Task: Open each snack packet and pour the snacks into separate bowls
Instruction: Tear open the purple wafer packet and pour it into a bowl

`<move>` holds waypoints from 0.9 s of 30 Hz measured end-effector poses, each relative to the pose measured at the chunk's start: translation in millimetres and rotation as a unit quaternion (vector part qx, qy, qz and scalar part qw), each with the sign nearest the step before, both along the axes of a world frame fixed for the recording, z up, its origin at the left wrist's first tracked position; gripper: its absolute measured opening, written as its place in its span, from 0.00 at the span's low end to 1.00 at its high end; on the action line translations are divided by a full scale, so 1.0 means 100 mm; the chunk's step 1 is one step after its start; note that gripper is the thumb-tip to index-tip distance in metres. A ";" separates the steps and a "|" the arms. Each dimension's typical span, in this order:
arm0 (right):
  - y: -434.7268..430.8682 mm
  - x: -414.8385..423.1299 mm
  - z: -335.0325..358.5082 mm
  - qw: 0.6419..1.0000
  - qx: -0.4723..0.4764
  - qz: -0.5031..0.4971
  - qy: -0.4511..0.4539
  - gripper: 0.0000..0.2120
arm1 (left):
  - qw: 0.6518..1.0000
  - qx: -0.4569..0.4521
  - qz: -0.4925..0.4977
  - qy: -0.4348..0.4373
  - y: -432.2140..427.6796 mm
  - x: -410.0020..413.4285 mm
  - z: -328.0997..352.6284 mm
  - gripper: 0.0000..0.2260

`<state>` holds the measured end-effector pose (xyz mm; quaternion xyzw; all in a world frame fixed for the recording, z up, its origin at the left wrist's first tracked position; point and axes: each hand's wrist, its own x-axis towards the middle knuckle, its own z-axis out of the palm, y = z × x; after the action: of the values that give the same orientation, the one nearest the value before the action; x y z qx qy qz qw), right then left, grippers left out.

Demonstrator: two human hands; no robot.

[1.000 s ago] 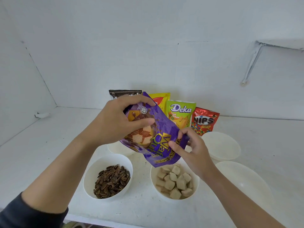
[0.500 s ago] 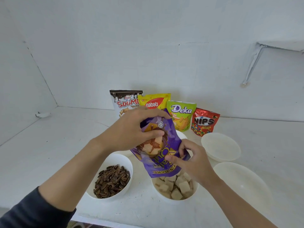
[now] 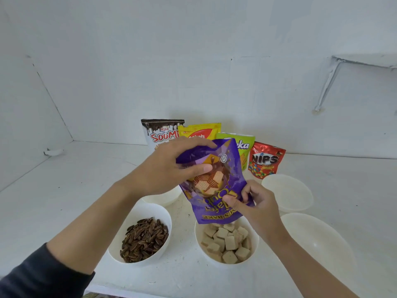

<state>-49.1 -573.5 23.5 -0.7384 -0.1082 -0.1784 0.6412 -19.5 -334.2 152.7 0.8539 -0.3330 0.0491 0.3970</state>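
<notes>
- Left hand (image 3: 169, 168) grips the upturned purple packet (image 3: 217, 186) at its upper end.
- Right hand (image 3: 255, 203) pinches the packet's lower edge.
- Packet hangs just above the bowl of wafer cubes (image 3: 227, 244).
- Bowl of seeds (image 3: 144, 239) sits to the left.

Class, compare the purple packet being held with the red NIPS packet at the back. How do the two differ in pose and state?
1. The purple packet is held upside down in the air by the left hand and right hand; the red NIPS packet stands upright on the counter, untouched.
2. The purple packet hangs over the bowl of wafer cubes; the red NIPS packet stands behind an empty bowl.

Both are glossy printed snack pouches.
</notes>
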 end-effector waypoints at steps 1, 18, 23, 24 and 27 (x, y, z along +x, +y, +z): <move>0.00 -0.01 -0.01 1.000 -0.008 0.004 -0.004 0.24 | 1.000 0.003 0.003 -0.005 -0.01 0.01 -0.05 0.18; 0.12 -0.03 0.50 0.986 -0.096 0.003 -0.133 0.24 | 0.986 -0.111 0.029 -0.122 -0.21 -0.12 -0.08 0.08; 0.14 -0.11 0.32 0.993 -0.078 0.072 -0.042 0.23 | 0.981 -0.122 0.051 -0.143 -0.16 -0.11 -0.03 0.06; 0.15 -0.12 0.30 0.993 -0.083 0.074 -0.032 0.24 | 0.980 -0.127 0.055 -0.141 -0.15 -0.10 0.00 0.07; 0.16 -0.12 0.30 0.994 -0.081 0.076 -0.019 0.28 | 0.975 -0.155 0.074 -0.143 -0.11 -0.08 0.06 0.10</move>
<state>-61.2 -557.4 53.1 -0.7743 -0.1903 -0.1339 0.5885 -27.5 -344.7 159.1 0.7882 -0.3104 0.2515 0.4681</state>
